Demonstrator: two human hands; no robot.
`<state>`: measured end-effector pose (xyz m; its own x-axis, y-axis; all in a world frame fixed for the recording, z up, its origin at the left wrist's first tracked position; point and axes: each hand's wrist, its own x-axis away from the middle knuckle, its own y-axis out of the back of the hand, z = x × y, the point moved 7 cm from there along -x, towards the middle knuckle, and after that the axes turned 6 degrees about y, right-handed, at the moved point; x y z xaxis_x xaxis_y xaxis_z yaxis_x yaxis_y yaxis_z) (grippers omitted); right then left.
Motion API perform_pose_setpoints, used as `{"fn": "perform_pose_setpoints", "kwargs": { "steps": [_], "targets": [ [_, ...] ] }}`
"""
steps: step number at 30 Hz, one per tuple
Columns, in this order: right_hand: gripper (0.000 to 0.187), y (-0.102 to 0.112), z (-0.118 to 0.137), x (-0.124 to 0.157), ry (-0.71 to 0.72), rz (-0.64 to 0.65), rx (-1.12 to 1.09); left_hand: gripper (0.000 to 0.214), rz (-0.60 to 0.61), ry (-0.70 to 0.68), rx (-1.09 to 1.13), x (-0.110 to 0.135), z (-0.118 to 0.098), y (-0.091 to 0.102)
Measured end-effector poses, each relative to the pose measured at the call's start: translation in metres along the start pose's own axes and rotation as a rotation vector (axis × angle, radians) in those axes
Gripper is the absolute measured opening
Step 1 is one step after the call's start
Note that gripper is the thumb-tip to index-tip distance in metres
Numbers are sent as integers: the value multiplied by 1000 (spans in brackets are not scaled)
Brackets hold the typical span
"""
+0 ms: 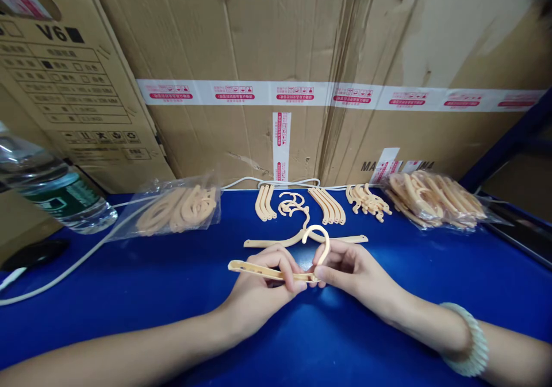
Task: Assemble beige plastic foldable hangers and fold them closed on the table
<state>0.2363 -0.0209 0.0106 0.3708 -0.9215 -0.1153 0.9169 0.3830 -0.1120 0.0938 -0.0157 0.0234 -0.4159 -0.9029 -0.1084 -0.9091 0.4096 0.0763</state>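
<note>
My left hand point(263, 286) is closed on a peach plastic hanger arm point(254, 270) that sticks out to the left, just above the blue table point(172, 278). My right hand point(347, 269) pinches a curved peach hook piece point(321, 242) where it meets the arm's right end. Just behind my hands, an assembled peach hanger point(345, 239) lies flat on the table. Behind it, small rows of loose arm pieces point(264, 203), hook pieces point(290, 203) and more arms point(330, 206) are laid out.
A clear bag of peach parts point(176, 209) lies back left, a fuller bag point(435, 198) back right, with a small pile of pieces point(366, 200) beside it. A water bottle point(52, 188) lies at left. A white cable point(64, 269) crosses the table. Cardboard boxes point(276, 59) form the back wall.
</note>
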Motion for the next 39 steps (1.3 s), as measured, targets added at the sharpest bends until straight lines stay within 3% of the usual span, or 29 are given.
{"fn": "perform_pose_setpoints", "kwargs": {
  "steps": [17,25,30,39],
  "targets": [
    [25,-2,1,1,34,-44,61,26,3,87,73,-1,6,-2],
    [19,3,9,3,128,-157,164,27,-26,171,214,-2,7,0],
    [21,4,5,2,84,-183,129,29,-34,211,247,-4,7,0],
    [20,-5,8,2,140,-162,169,27,30,238,227,-5,14,-5]
  ]
}}
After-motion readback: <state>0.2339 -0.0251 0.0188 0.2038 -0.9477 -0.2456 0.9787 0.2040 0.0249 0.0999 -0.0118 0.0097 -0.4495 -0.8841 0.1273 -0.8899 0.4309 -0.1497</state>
